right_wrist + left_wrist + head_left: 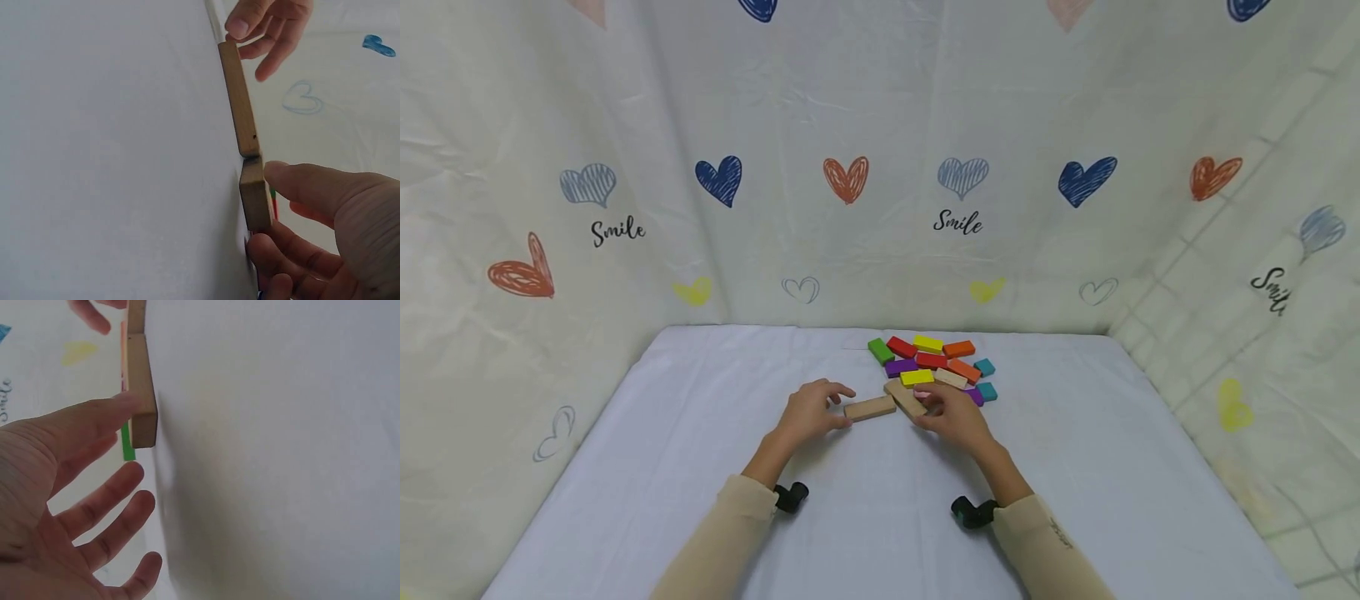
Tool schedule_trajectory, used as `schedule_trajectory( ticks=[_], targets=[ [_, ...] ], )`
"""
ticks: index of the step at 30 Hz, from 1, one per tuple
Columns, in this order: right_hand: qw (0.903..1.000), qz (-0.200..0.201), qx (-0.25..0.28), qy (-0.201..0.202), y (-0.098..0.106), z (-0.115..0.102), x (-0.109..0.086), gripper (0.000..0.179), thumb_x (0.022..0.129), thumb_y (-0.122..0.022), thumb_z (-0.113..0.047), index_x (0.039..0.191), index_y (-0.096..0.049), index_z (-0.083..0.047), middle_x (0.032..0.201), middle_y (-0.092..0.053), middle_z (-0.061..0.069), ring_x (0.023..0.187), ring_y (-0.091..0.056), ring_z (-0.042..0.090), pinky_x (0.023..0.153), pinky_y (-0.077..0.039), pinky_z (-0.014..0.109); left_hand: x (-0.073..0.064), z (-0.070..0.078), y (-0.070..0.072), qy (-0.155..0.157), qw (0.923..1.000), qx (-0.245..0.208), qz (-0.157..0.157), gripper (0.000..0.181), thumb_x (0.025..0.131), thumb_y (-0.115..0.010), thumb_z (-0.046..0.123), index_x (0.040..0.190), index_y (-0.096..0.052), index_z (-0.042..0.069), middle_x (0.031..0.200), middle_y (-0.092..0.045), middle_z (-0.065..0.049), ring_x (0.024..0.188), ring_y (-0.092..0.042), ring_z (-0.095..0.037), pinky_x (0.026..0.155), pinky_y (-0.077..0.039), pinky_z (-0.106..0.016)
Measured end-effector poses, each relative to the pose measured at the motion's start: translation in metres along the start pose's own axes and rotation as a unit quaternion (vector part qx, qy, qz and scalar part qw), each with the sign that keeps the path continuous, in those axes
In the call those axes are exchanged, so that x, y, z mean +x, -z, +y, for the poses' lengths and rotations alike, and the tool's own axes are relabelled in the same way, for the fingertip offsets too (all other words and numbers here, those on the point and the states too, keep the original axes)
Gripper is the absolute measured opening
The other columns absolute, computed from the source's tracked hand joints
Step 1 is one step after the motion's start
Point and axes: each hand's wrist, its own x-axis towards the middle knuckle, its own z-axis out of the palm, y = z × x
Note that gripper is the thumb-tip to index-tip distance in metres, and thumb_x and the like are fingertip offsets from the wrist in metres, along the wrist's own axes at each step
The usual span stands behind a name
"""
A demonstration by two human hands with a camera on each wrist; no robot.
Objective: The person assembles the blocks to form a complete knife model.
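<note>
Two plain wooden blocks meet near the middle of the table. The left wooden block [870, 408] lies nearly sideways, and its right end meets the slanted right wooden block [906, 398]. My left hand [811, 412] is spread around the outer end of the left block; its thumb tip overlaps that block [142, 381] in the left wrist view, while the other fingers stand apart. With thumb and fingers, my right hand [956, 417] holds the right block [255, 194] by its sides.
Behind the wooden blocks lies a group of coloured blocks, among them a green block [881, 352], a yellow block [917, 378], an orange block [959, 348] and a pale block [951, 379]. A white cloth covers the table [880, 533]. A printed curtain [880, 250] hangs behind it.
</note>
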Motion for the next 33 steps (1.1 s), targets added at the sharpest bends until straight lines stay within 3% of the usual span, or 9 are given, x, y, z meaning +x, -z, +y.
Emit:
schedule_trajectory(
  ticks=[7,12,20,27,33],
  targets=[
    [0.9996,0.003,-0.019,-0.02,-0.004,-0.007,0.005,0.05,0.082,-0.087,-0.022,0.129,-0.07,-0.021,0.103,-0.072,0.002,0.089,-0.063,0.016,0.074,-0.057,0.03,0.004,-0.001,-0.003,0.012,0.9997,-0.015,-0.016,0.039,0.079,-0.089,0.021,0.116,-0.078,0.023,0.096,-0.07,0.001,0.087,-0.061,-0.014,0.079,-0.047,-0.038],
    [0.9992,0.002,-0.015,-0.036,-0.004,-0.011,0.005,0.049,0.082,-0.086,-0.019,0.129,-0.07,-0.019,0.103,-0.071,0.003,0.09,-0.062,0.017,0.079,-0.058,0.033,0.008,-0.002,-0.005,0.016,0.9996,-0.02,-0.016,0.035,0.079,-0.089,0.019,0.112,-0.08,0.021,0.093,-0.069,0.003,0.085,-0.06,-0.013,0.079,-0.046,-0.037],
    [0.9995,0.001,-0.012,-0.028,0.0,-0.011,0.003,0.048,0.081,-0.084,-0.01,0.126,-0.07,-0.014,0.106,-0.071,0.006,0.09,-0.062,0.019,0.083,-0.06,0.036,0.006,-0.007,0.0,0.009,0.9996,-0.024,-0.012,0.033,0.08,-0.085,0.012,0.112,-0.08,0.017,0.095,-0.069,0.002,0.084,-0.061,-0.013,0.078,-0.048,-0.035],
    [0.9993,-0.028,0.002,-0.026,0.01,-0.004,0.004,0.051,0.081,-0.083,-0.011,0.13,-0.07,-0.017,0.103,-0.068,0.003,0.087,-0.059,0.018,0.071,-0.057,0.028,-0.001,-0.015,0.01,0.008,0.9998,-0.013,-0.015,0.03,0.081,-0.084,0.01,0.11,-0.08,0.017,0.098,-0.07,0.001,0.085,-0.061,-0.014,0.076,-0.047,-0.035],
    [0.9973,-0.071,0.014,0.007,0.02,0.003,0.005,0.045,0.082,-0.081,-0.009,0.126,-0.072,-0.018,0.097,-0.066,0.001,0.082,-0.058,0.019,0.065,-0.054,0.027,-0.008,-0.024,0.017,0.014,0.9998,-0.012,-0.009,0.03,0.081,-0.084,0.01,0.109,-0.08,0.019,0.098,-0.071,0.001,0.085,-0.061,-0.015,0.078,-0.046,-0.038]
  ],
)
